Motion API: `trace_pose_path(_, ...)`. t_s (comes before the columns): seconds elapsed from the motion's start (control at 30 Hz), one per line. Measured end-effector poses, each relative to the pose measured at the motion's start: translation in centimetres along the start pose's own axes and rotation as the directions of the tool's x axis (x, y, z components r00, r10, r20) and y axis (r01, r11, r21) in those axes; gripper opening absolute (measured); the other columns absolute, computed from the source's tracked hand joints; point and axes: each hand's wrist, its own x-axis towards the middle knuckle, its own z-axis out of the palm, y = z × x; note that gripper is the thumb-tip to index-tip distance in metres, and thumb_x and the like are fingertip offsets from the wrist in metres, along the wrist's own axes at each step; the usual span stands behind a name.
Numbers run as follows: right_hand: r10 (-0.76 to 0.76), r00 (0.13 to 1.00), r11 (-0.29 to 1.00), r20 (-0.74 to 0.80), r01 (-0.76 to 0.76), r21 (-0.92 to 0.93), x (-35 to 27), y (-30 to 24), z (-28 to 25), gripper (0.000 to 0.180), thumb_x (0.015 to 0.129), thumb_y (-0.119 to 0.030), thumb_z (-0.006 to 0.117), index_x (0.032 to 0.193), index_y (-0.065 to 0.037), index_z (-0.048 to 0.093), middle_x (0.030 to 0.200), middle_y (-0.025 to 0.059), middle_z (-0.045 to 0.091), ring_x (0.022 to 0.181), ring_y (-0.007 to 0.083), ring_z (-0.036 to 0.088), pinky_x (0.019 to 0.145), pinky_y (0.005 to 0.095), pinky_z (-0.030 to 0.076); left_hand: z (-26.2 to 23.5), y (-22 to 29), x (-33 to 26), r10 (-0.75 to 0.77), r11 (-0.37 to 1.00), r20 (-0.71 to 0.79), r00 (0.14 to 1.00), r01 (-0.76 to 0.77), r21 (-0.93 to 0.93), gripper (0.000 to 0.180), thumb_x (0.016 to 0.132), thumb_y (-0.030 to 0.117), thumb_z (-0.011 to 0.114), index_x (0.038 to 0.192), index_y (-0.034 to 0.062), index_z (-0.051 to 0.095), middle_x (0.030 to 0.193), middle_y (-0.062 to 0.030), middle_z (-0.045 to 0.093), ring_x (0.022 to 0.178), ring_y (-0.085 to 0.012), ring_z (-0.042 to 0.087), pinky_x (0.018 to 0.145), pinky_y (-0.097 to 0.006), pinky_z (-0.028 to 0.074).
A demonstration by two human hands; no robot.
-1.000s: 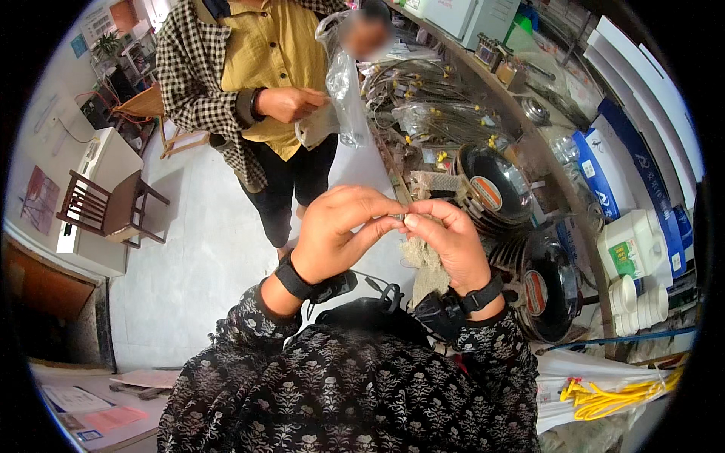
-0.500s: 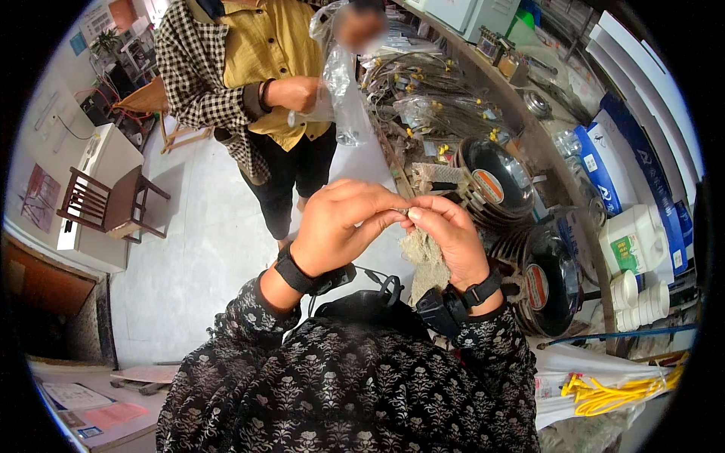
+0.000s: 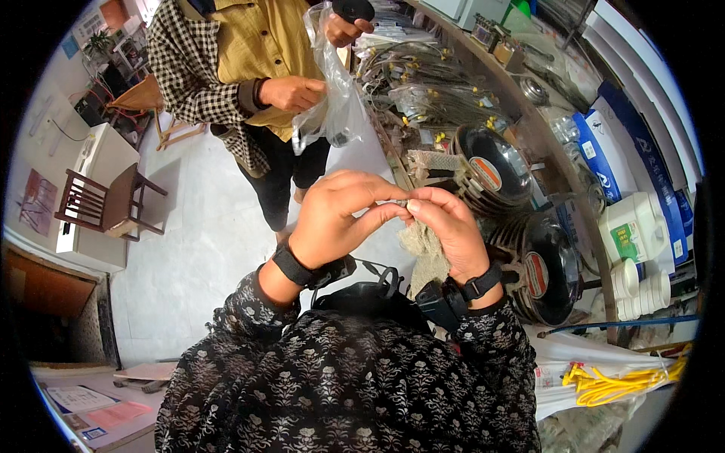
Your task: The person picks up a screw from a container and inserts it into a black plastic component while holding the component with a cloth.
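In front of my waist both hands meet, fingertips almost touching. With thumb and forefinger my left hand (image 3: 338, 219) pinches a small greyish metal-looking piece (image 3: 402, 203), too small to name. My right hand (image 3: 451, 230) pinches the same piece from the other side. A crumpled grey-beige rag (image 3: 424, 255) hangs below my right fingers, its upper part tucked under that palm. Black straps with small devices circle both wrists.
Ahead stands a person in a checked jacket (image 3: 185, 72), holding a clear plastic bag (image 3: 336, 98) and a black round object (image 3: 353, 9). Right are shelves with black pans (image 3: 495, 166), bagged hoses (image 3: 445, 106) and white cups (image 3: 642, 291). A wooden chair (image 3: 113, 200) stands left.
My hands keep their pinch on the small piece, with slight finger shifts. The other person's hands have moved a little with the plastic bag, and the view has shifted slightly.
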Motion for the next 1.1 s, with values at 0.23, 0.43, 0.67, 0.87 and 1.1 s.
trace_pose_path(0.23,0.043,0.998,0.999,-0.037,-0.044,-0.019,-0.3,0.1,-0.2,0.023,0.085,-0.014,0.060,0.099,0.004,0.060,0.091,0.0038,0.062,0.085,0.0085,0.056,0.078,0.0218,0.044,0.2,0.4,-0.2,-0.045,0.999,-0.037,0.998,0.045,-0.004,0.021,0.068,0.014,0.074,0.088,0.0108,0.068,0.076,-0.0034,0.065,0.068,-0.0218,0.061,0.061,-0.030,0.046)
trace_pose_path(0.43,0.022,1.000,1.000,-0.013,-0.022,-0.011,-0.3,0.2,-0.1,0.021,0.085,-0.014,0.060,0.098,0.003,0.061,0.090,0.0034,0.062,0.084,0.0085,0.056,0.078,0.0222,0.044,0.2,-0.1,-0.5,0.048,0.998,0.001,0.999,-0.048,0.033,0.022,0.068,0.015,0.075,0.088,0.0090,0.068,0.079,-0.0043,0.065,0.070,-0.0210,0.061,0.062,-0.030,0.046)
trace_pose_path(0.67,0.056,0.996,0.998,-0.070,-0.053,0.040,-0.7,0.4,0.2,0.020,0.086,-0.014,0.059,0.098,0.002,0.061,0.089,0.0036,0.062,0.083,0.0093,0.057,0.078,0.0230,0.044,0.1,0.5,-0.5,0.011,1.000,0.015,1.000,-0.011,0.005,0.022,0.068,0.012,0.075,0.087,0.0066,0.067,0.080,-0.0046,0.066,0.070,-0.0208,0.061,0.062,-0.029,0.046)
trace_pose_path(0.87,0.058,0.998,0.997,-0.035,-0.056,0.060,-0.8,0.7,-0.2,0.021,0.086,-0.014,0.058,0.098,0.003,0.060,0.089,0.0046,0.062,0.084,0.0096,0.056,0.079,0.0236,0.044,0.5,-0.1,-0.7,0.049,0.999,0.042,0.998,-0.050,0.011,0.023,0.068,0.012,0.075,0.089,0.0061,0.067,0.081,-0.0054,0.065,0.069,-0.0204,0.061,0.060,-0.029,0.047)
trace_pose_path(1.1,0.067,0.997,0.995,-0.046,-0.064,0.072,-0.9,0.6,-0.4,0.022,0.086,-0.015,0.058,0.098,0.003,0.060,0.091,0.0048,0.063,0.085,0.0093,0.056,0.080,0.0226,0.044,0.6,1.0,-0.5,-0.069,0.997,0.015,0.997,0.070,-0.042,0.020,0.069,0.007,0.074,0.087,0.0045,0.067,0.081,-0.0070,0.065,0.068,-0.0171,0.060,0.059,-0.026,0.049)
